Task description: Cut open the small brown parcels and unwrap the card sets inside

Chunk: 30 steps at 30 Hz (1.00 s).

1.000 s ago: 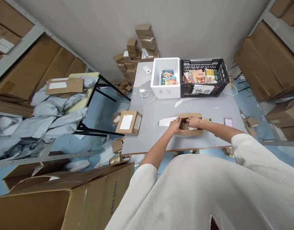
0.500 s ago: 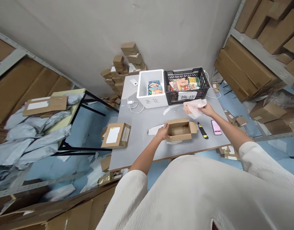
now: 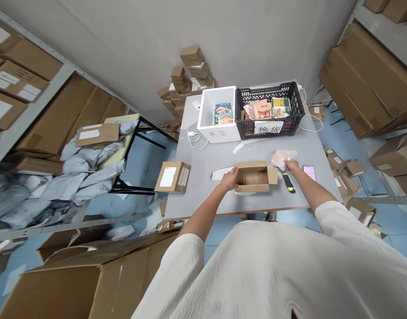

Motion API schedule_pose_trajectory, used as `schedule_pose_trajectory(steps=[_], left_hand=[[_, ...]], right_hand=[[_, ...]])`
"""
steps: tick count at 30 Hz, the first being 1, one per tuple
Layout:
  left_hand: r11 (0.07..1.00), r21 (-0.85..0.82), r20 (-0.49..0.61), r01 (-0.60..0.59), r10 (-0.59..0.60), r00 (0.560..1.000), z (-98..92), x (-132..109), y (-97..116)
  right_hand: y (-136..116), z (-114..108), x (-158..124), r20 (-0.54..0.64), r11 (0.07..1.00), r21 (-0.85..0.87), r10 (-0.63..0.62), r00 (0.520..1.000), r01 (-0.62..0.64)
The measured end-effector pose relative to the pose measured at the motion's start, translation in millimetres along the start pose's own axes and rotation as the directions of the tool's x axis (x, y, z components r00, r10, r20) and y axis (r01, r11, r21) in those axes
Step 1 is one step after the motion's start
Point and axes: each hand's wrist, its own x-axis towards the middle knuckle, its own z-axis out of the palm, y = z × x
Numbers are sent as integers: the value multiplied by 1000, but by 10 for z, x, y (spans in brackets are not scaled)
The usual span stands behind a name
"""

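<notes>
A: Where is the small cardboard carton [image 3: 253, 188]?
B: Lying by the middle of the near edge of the desk [image 3: 203, 201], its top side uncovered and a flap sticking out at its right end. I'd say it sits there to be within easy reach of 2 hands.

A: And the left hand [image 3: 229, 179]?
B: Moderately spread across the carton's left end, thumb toward the near wall, fingers toward the far wall. It holds the carton, probably to keep that light box from sliding.

A: The right hand [image 3: 292, 165]?
B: Narrow, fingers pinching the edge of a pinkish item in thin wrapping [image 3: 283, 157], nearer the desk's right edge. Likely it takes the loose wrapping because that's easy to grasp. Whether the item rests on the desk, I can't tell.

A: What's around that hand?
B: A black and yellow cutter [image 3: 288, 182] just below it and a phone [image 3: 309, 173] toward the right edge, presumably kept handy.

A: And the 2 containers?
B: A white foam box [image 3: 219, 133] and a black crate [image 3: 294, 126] stand side by side along the far edge, the crate nearer the far right corner. Each holds books; their handwritten labels face the person, likely for sorting.
</notes>
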Motion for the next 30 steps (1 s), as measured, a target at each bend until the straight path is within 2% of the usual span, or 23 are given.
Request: schedule_pose_trajectory(steps=[4,8,10,12,16,19,22,24,27,30], left_hand=[[1000,-15,-8,-8,8,1000,27,21,-28],[1000,-8,-24,-21,21,999,44,46,-44],[999,-12,-35,-31,30,999,54,60,-49],[998,-31,-53,-46,45,998,70,74,-56],[994,-71,-98,-85,78,992,122,90,-68],[988,-92,-143,-124,111,984,174,66,-71],[983,-102,-192,-155,133,972,238,6,-69],[980,-95,-221,-174,149,964,293,-47,-64],[972,-83,-260,-222,194,946,385,-133,-46],[954,-87,-334,-288,244,910,437,-220,-19]], right_hand=[[15,-9,-100,-19,987,-50,151,988,-151],[-4,-69,-316,-127,989,-138,31,991,-49],[1,-68,-472,-134,982,-183,-63,989,38],[11,-35,-653,-88,963,-233,-157,984,133],[16,111,-1025,101,870,-398,-273,957,290],[-14,253,-1257,221,759,-547,-276,935,353],[-54,377,-1415,333,691,-603,-236,913,399],[-74,426,-1478,341,680,-620,-216,915,391],[-92,441,-1528,289,686,-632,-224,931,361],[-124,403,-1558,246,698,-634,-227,942,333]])
